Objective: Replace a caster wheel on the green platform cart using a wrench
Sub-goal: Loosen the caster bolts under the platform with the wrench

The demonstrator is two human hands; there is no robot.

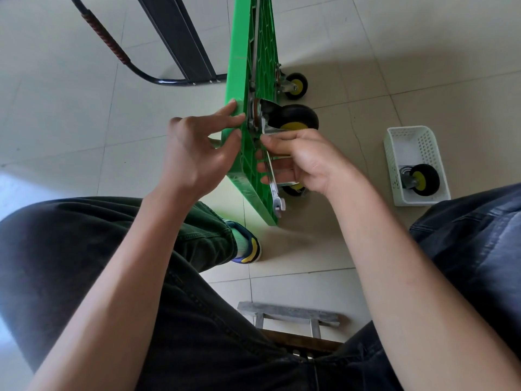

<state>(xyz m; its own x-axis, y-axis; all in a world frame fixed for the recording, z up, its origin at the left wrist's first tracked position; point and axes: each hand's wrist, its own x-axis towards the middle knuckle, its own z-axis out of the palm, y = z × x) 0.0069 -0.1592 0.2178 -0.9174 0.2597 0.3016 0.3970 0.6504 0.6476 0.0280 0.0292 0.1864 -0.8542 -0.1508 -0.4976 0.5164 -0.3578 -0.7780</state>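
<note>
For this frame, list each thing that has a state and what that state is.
Green platform cart: tipped on its edge, wheels facing right.
Wrench: held against the cart's underside.
Left hand: fingers straight on the cart's edge.
Right hand: grips the wrench.
White basket: on the floor, holds a loose caster wheel.

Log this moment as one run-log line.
left hand steadies green cart edge | right hand holds wrench at caster | spare caster in basket

Your green platform cart (239, 108) stands on edge on the tiled floor, ribbed underside facing right; a black-and-yellow caster wheel (296, 119) projects from it, a silver wrench (275, 179) lies along the underside, and a spare caster (423, 180) rests in the basket
</note>
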